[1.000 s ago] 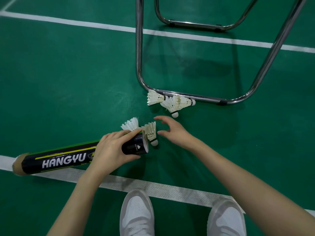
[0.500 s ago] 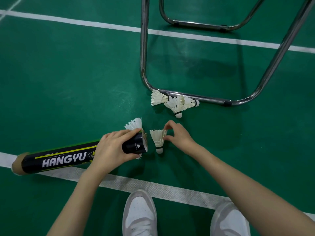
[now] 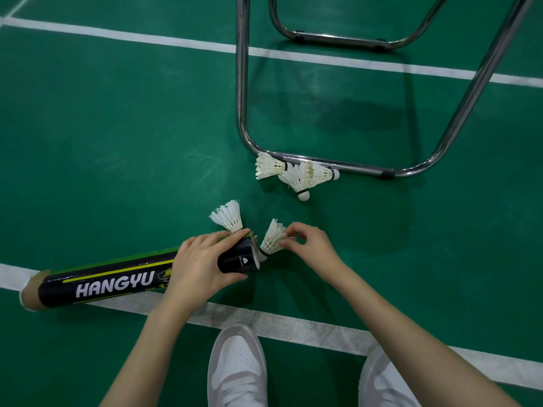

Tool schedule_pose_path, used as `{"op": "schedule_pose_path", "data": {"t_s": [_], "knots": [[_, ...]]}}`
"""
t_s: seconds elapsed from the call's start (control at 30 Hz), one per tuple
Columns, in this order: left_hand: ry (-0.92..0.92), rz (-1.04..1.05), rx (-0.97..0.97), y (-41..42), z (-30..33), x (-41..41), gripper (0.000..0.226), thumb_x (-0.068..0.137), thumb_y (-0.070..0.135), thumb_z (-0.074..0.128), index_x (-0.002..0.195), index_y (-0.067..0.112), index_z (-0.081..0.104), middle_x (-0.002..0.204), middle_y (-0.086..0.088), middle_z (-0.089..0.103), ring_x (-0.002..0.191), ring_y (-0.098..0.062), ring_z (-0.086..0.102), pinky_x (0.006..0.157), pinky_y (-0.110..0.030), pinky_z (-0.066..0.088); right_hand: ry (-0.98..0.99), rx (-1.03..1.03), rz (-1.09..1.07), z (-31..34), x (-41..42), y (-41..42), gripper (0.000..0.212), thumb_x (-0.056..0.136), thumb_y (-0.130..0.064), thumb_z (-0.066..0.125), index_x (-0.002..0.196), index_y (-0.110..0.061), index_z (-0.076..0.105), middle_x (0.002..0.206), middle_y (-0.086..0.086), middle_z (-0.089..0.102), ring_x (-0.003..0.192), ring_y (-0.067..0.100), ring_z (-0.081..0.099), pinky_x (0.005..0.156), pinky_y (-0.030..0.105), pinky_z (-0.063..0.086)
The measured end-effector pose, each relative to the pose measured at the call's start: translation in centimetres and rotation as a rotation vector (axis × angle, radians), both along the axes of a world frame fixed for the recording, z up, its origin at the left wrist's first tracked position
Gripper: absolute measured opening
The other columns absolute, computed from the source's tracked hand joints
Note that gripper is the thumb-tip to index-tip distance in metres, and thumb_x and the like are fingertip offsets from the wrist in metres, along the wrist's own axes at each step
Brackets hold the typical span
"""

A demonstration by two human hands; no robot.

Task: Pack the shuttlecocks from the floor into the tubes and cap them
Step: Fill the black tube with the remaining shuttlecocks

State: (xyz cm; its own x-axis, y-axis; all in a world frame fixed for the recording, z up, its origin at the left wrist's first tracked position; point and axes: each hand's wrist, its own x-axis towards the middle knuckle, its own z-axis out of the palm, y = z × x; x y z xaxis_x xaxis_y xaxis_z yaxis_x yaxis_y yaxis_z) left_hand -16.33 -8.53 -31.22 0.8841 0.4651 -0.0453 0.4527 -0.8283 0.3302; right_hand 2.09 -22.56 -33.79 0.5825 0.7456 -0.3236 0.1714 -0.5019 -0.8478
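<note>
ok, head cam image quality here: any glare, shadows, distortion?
Head view: sharp overall; bright specular streaks on the chrome chair frame; soft, diffuse chair shadow on the green floor; wide-angle bend visible in the white court line; shuttlecock feathers near-white but still resolved.

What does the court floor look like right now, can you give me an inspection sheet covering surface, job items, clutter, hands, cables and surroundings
Surface: green court floor with white lines.
Job's things: black HANGYU tube lying on its side, open end to the right; one shuttlecock cork-first at its mouth; another shuttlecock behind the tube's end; three loose shuttlecocks by the chair frame. No cap seen.
Clutter: nothing seen.
Hands: left hand grips the tube near its mouth; right hand pinches the shuttlecock's feathers.
Cables: nothing seen.
Surroundings: chrome chair frame; white shoes at bottom edge.
</note>
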Motion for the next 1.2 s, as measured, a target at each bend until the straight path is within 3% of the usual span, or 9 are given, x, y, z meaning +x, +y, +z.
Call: {"op": "schedule_pose_path", "data": {"t_s": [0.17,0.27,0.47,0.7,0.93,1.07,1.2], "knots": [[0.014,0.02,-0.017,-0.3,0.5,0.7,0.082,0.06,0.054,0.076,0.133,0.042,0.041,0.119,0.01,0.06,0.106,-0.02,0.055,0.087,-0.037,0.037,0.148,0.227,-0.232,2.0,-0.3,-1.3,0.009,0.082,-0.009,0.067,0.077,-0.01,0.06,0.08,0.006,0.066,0.075,0.01,0.057,0.075,0.024,0.045],[-0.001,0.032,-0.021,-0.4,0.7,0.7,0.08,0.062,0.053,0.076,0.133,0.041,0.041,0.119,0.009,0.059,0.107,-0.02,0.054,0.089,-0.037,0.036,0.221,0.323,-0.32,3.5,-1.3,-1.9,0.015,0.083,-0.008,0.066,0.074,-0.017,0.059,0.076,-0.002,0.064,0.073,0.006,0.057,0.072,0.018,0.046],[-0.035,0.037,-0.013,-0.9,1.3,1.1,0.08,0.061,0.049,0.078,0.132,0.04,0.043,0.118,0.008,0.06,0.105,-0.022,0.055,0.088,-0.038,0.036,0.342,0.327,-0.238,4.1,-4.6,-1.4,0.015,0.082,-0.007,0.067,0.075,-0.017,0.059,0.081,0.004,0.065,0.079,0.012,0.059,0.079,0.028,0.048],[-0.085,0.045,-0.006,-1.6,1.5,1.4,0.077,0.06,0.045,0.08,0.13,0.038,0.046,0.114,0.006,0.062,0.099,-0.023,0.058,0.083,-0.038,0.039,0.395,0.322,-0.176,4.3,-6.0,-0.5,0.02,0.078,-0.003,0.07,0.079,-0.02,0.059,0.082,-0.004,0.066,0.081,0.008,0.061,0.08,0.023,0.048],[-0.102,0.056,0.011,-1.9,1.5,1.3,0.072,0.064,0.052,0.073,0.129,0.039,0.045,0.113,0.006,0.062,0.097,-0.022,0.059,0.083,-0.038,0.041,0.268,0.273,-0.158,4.2,-6.5,0.0,0.025,0.073,-0.005,0.074,0.078,-0.021,0.056,0.083,0.004,0.065,0.086,0.028,0.06,0.085,0.039,0.049],[-0.112,0.052,0.003,-1.9,1.6,1.3,0.073,0.062,0.051,0.074,0.129,0.038,0.046,0.112,0.006,0.063,0.097,-0.022,0.059,0.081,-0.037,0.04,0.266,0.257,-0.149,4.1,-6.3,0.1,0.025,0.073,-0.005,0.074,0.076,-0.024,0.057,0.075,-0.003,0.062,0.075,0.009,0.056,0.079,0.029,0.049],[-0.115,0.042,0.0,-1.7,1.5,1.3,0.075,0.062,0.048,0.077,0.129,0.038,0.046,0.112,0.005,0.063,0.097,-0.023,0.059,0.081,-0.037,0.04,0.313,0.271,-0.123,4.2,-6.2,0.3,0.026,0.076,-0.001,0.07,0.08,-0.023,0.056,0.07,-0.009,0.058,0.067,-0.003,0.054,0.07,0.011,0.044]]}}
